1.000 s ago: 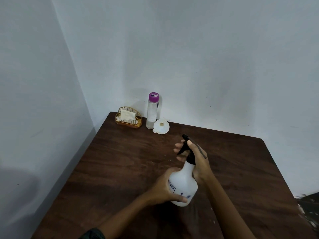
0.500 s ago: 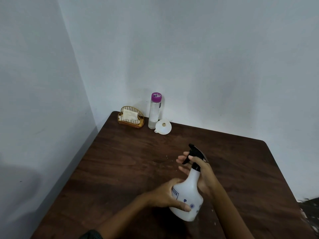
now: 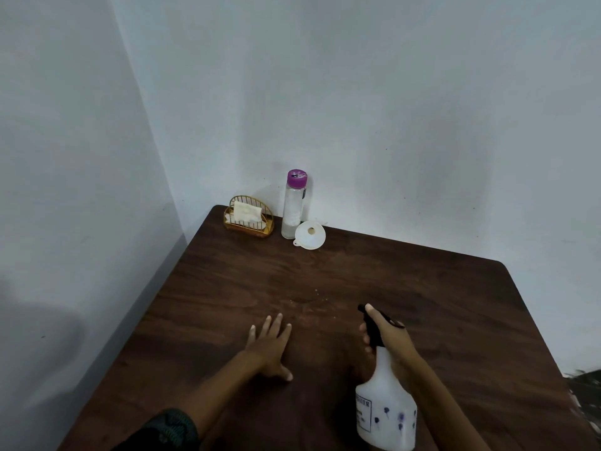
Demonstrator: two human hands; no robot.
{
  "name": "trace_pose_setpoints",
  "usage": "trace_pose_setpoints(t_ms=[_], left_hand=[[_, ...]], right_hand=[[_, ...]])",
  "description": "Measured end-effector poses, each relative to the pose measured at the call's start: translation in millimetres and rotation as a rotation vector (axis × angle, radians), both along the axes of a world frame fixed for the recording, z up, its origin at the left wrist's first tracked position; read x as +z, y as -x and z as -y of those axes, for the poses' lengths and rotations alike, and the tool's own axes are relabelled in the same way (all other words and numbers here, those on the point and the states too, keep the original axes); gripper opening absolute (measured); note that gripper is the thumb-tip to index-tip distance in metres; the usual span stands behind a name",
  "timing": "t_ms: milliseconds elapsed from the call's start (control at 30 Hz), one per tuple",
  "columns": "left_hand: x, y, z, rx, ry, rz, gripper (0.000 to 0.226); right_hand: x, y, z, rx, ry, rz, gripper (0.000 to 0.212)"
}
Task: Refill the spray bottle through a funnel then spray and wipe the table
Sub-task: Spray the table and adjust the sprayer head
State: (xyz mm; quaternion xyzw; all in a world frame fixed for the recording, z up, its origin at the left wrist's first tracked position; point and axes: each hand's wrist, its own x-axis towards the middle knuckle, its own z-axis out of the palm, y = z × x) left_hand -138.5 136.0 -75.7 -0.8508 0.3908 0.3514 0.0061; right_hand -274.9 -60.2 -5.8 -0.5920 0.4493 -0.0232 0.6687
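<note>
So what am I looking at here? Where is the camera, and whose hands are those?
There is no machine here: a person wears a wide-angle camera on the head, looking forward and down, so you see their own two arms. The right hand grips the black trigger top of a white spray bottle. The left hand lies open and flat on the brown table, holding nothing. At the far corner stand a small gold wire holder with a white cloth in it, a clear bottle with a purple cap, and a white funnel lying beside that bottle. A few small specks show near the table's middle.
</note>
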Motion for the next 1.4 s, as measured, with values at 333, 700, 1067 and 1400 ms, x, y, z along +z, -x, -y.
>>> trace_pose_setpoints(t_ms=[333,700,1067,1400], left_hand=[[-6.6,-8.1,-7.3,-0.069,-0.042,-0.017,0.109],[5.8,-6.4,-3.2,-0.002,-0.008,-0.110,0.106],[48.0,68.7,46.2,0.430,0.933,-0.573,0.108],[70.1,53.5,38.1,0.376,1.011,-0.712,0.083]], right_hand=[[17.7,-3.8,1.2,0.201,0.047,-0.046,0.038],[26.2,-6.3,1.9,0.152,0.021,0.165,0.035],[63.7,-22.2,-2.4,-0.076,-0.059,0.599,0.078],[69.8,-17.2,-3.5,0.114,-0.012,0.711,0.057]])
